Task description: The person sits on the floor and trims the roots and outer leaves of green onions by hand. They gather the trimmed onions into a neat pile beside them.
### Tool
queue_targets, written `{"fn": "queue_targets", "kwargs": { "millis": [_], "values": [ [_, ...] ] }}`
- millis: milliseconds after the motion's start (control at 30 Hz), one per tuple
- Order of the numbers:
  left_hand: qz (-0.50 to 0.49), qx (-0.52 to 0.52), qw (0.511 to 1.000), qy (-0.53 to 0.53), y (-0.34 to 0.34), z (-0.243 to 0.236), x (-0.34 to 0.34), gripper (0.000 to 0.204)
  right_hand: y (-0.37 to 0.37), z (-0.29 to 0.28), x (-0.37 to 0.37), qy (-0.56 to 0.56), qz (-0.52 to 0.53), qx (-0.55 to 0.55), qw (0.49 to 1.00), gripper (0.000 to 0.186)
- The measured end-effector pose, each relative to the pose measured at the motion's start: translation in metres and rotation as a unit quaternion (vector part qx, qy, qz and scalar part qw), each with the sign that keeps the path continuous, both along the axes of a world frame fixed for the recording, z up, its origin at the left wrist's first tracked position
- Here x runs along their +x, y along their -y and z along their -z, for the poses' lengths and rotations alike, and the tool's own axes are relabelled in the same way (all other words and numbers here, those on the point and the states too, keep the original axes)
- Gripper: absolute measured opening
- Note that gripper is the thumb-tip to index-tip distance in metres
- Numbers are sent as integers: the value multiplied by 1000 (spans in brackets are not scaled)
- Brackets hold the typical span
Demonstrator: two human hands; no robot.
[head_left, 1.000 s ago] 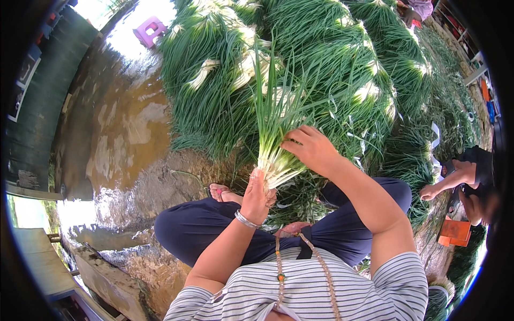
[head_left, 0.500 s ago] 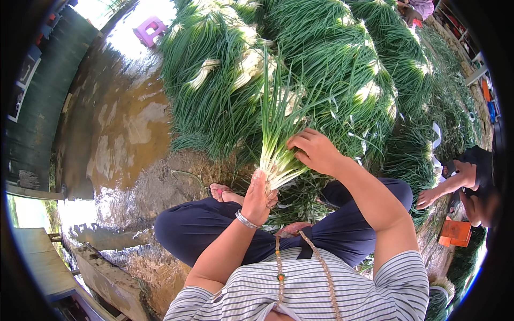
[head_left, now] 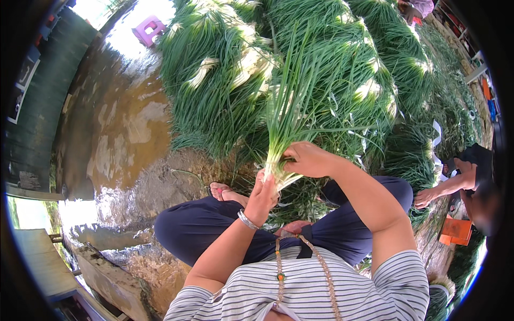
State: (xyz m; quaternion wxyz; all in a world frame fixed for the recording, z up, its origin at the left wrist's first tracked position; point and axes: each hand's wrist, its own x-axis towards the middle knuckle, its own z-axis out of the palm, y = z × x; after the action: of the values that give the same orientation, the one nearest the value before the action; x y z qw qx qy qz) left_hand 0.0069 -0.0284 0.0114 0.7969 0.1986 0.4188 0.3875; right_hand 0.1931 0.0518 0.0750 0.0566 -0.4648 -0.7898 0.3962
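A bunch of green onions (head_left: 275,143) stands tilted in front of me, with its white root ends low and its long green leaves pointing away. My left hand (head_left: 260,199), a silver bangle at the wrist, is closed round the white ends. From the right, my right hand (head_left: 312,159) has its fingers curled on the stalks just above the left hand. Its fingertips are partly hidden among the stalks. A few leaves stick out sideways to the right past that hand.
Large heaps of green onions (head_left: 214,107) cover the ground ahead. A pink stool (head_left: 149,30) stands far left on the wet floor (head_left: 115,144). At right are another person's bare foot (head_left: 428,197) and an orange box (head_left: 455,231). A second person's arm shows at the top right.
My right hand has moved down and left onto the lower stalks, its fingers closing in. The bunch has swung slightly right, and its leaves are gathered more upright.
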Motion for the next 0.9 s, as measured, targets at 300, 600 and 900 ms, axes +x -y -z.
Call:
{"fn": "queue_targets", "kwargs": {
  "millis": [300, 600, 900],
  "values": [
    [27, 158, 980, -117, -12, -1, -5, 32, 36, 8, -10, -227, 48, -89, 969, 24],
    [0, 225, 964, -144, -16, 25, -11, 37, 64, -18, 5, -649, 231, -225, 688, 23],
    [37, 394, 856, -333, 0, 20, -3, 41, 49, 22, -19, -216, 176, -31, 960, 21]
  ]
}}
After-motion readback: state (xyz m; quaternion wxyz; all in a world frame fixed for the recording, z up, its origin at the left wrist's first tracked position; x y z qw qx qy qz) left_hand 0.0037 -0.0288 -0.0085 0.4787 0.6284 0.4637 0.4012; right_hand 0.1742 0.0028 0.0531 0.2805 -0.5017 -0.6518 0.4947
